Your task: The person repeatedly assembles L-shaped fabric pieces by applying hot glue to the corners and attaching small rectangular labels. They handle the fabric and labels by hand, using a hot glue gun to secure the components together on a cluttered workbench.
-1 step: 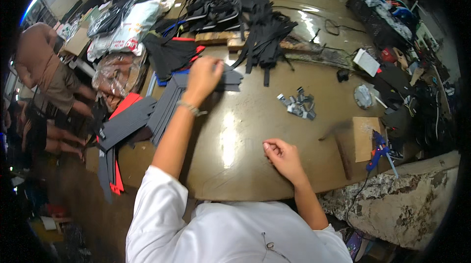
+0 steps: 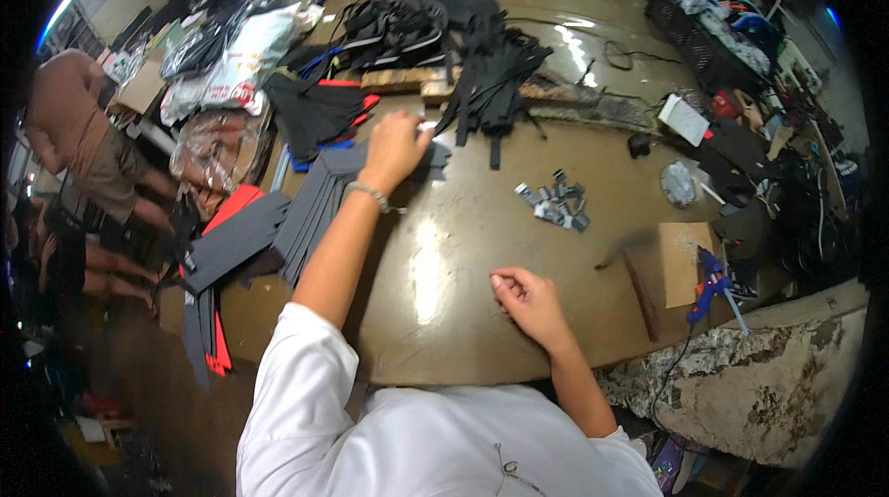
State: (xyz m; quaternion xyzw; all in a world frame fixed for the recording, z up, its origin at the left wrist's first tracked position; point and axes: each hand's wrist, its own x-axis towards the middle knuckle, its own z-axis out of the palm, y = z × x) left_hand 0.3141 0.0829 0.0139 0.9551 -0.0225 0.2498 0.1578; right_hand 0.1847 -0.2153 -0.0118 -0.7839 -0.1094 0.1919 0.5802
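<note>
My left hand reaches over the far end of a fanned stack of dark grey strips. Its fingers are bent and closed, and a small whitish spot shows at the fingertips, too small to name. Close to the table's near edge, my right hand is loosely closed, thumb against the bent fingers, with nothing seen in it. Beyond it lies a small pile of grey and metallic clips or buckles. Black straps are heaped past my left hand, beside black fanned pieces.
A blue glue gun rests by a cardboard piece at the right edge. Wooden bars cross the table. A black crate stands far right. Plastic bags crowd the left, where other people are.
The whole view has shifted slightly. Both hands keep nearly the same places and stay closed; nothing is visibly taken up or let go.
</note>
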